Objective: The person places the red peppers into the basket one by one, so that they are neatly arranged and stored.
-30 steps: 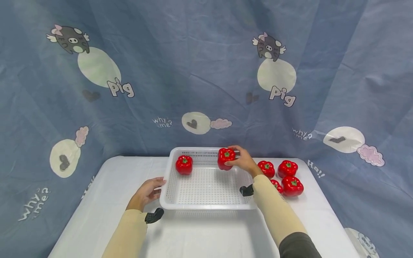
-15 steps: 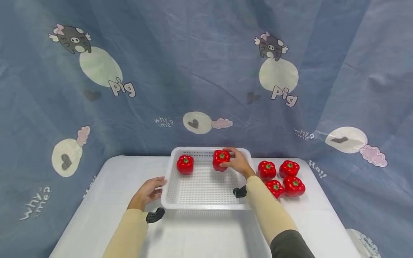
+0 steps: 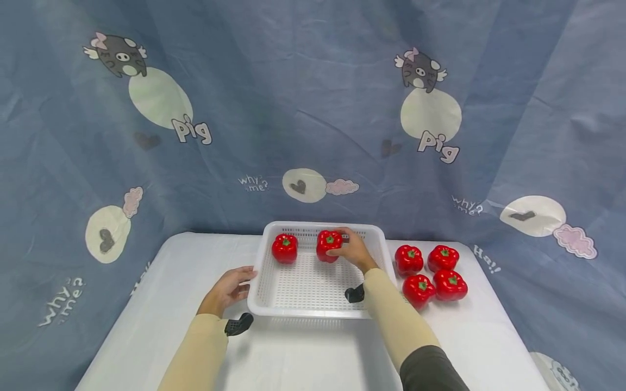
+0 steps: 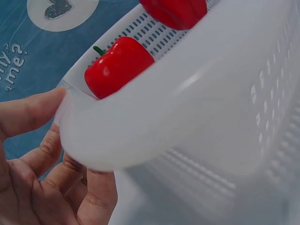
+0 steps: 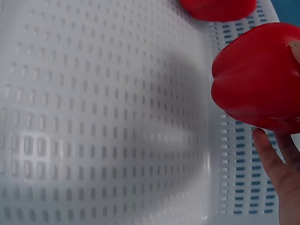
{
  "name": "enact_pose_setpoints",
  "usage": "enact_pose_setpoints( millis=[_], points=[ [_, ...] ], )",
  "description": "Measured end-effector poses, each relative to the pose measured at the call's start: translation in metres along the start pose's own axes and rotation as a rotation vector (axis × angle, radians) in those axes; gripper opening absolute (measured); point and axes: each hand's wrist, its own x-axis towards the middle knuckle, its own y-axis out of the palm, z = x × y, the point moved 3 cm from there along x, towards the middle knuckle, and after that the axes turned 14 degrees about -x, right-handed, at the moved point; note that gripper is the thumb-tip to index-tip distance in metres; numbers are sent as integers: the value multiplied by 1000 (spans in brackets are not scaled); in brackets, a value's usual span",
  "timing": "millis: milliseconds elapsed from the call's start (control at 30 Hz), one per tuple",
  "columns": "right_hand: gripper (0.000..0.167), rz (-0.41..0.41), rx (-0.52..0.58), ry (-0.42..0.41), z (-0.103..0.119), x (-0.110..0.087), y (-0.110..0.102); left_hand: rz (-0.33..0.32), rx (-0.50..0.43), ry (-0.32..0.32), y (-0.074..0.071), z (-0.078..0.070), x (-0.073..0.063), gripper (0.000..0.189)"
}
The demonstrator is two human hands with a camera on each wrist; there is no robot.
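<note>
A white perforated plastic basket (image 3: 313, 313) sits on the table. My left hand (image 3: 230, 288) pinches its left rim, the thumb on top and the fingers curled under the lip in the left wrist view. Over the back part of the basket, my right hand (image 3: 357, 251) grips a red bell pepper (image 3: 329, 245) between thumb and fingers; in the right wrist view its shadow falls on the basket floor. Another red bell pepper (image 3: 285, 248) stands in the back left corner of the basket, a short way left of the held one.
To the right of the basket, several red bell peppers stand grouped on the white table (image 3: 313, 358), the nearest bell pepper (image 3: 418, 291) close to the basket's side. A blue patterned curtain (image 3: 313, 108) hangs right behind the table.
My right hand has carried its bell pepper leftward over the basket, closer to the pepper inside. The left hand keeps its hold on the rim. The head view has shifted slightly.
</note>
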Motion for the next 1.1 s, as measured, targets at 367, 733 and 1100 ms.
enact_pose_setpoints(
  millis=[367, 733, 1100],
  points=[
    [67, -9, -22, -17, 5, 5, 24, 0, -6, -6, -1, 0, -2, 49],
    [67, -19, -45, 41, 10, 6, 40, 6, -5, -5, -1, 0, -3, 49],
    [68, -27, -95, 52, 11, 11, 43, -2, -2, -11, -1, 0, 0, 50]
  ],
)
